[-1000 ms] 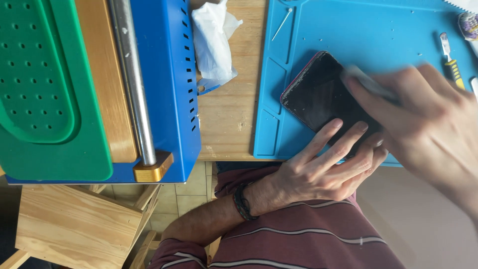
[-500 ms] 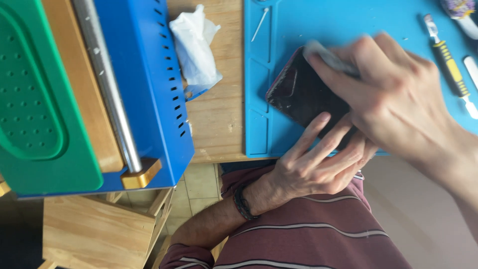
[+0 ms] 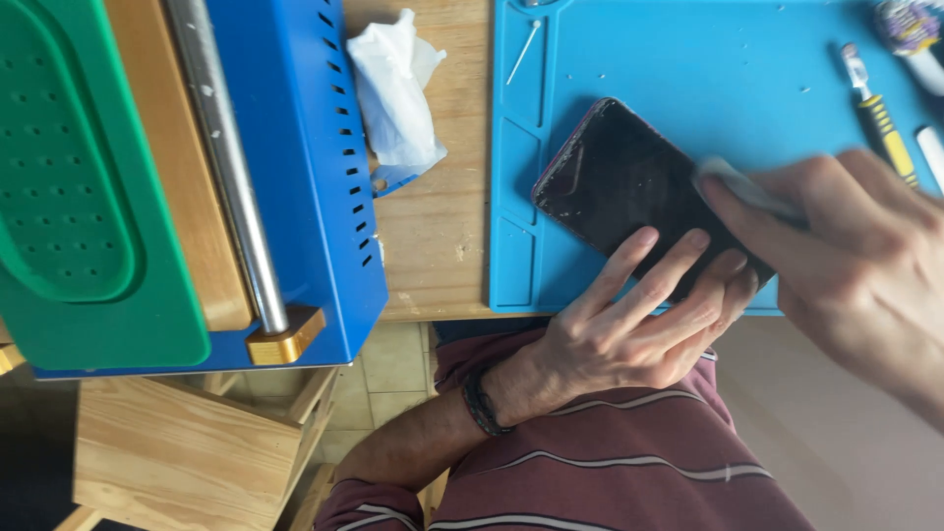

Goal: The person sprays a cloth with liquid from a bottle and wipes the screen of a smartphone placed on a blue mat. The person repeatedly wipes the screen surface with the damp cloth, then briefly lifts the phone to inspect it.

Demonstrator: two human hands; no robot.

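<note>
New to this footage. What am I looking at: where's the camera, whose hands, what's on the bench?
The view comes from a camera on the person's head, looking down at their own bare hands. The left hand steadies a dark phone lying on a blue work mat. The right hand presses a small pale tool or wipe, too blurred to identify, onto the phone. A yellow-handled screwdriver lies on the mat. Left of the mat are crumpled white tissue and a blue-and-green machine.

Single head-worn view, aimed steeply down and close over the light blue silicone work mat on the pale wooden tabletop. Left of the mat, a blue metal machine housing; below it, the wearer's striped maroon shirt.
</note>
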